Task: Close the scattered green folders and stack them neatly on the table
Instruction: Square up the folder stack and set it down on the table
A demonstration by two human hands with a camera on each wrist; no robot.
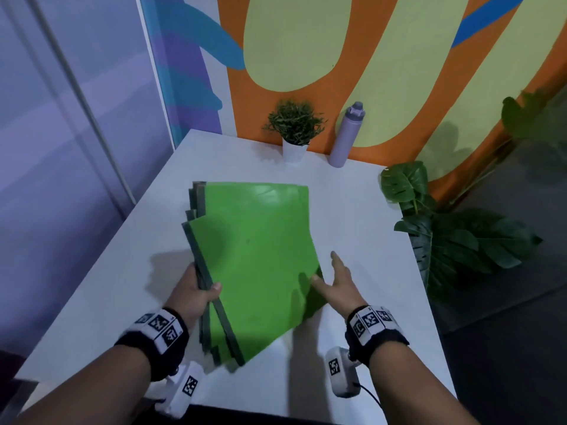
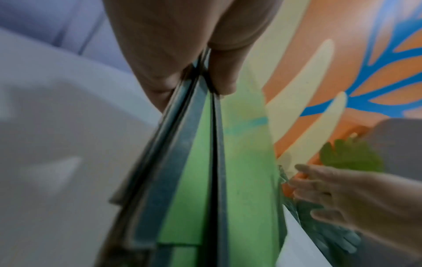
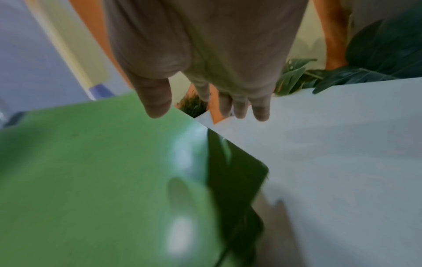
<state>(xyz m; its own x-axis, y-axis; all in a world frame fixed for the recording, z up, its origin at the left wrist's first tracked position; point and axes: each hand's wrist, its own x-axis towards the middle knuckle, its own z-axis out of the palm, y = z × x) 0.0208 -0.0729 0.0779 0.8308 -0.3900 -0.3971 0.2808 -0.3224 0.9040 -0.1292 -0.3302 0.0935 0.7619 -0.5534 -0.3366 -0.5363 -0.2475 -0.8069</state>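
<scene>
White desk [image 1: 352, 210] under a painted wall carries the green folders [image 1: 254, 256] at frame centre, all closed and gathered but fanned askew (squaring up remains, I judge). Left hand [image 1: 196, 294] pinches the spines between thumb and fingers; right hand [image 1: 339, 282] lies flat and spread, holding nothing, at the lower right corner. Bare desk lies right of the stack.

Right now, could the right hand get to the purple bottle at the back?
Probably yes: the right hand is open and holds nothing, and bare table lies between it and the bottle, though it would need a long stretch.
</scene>
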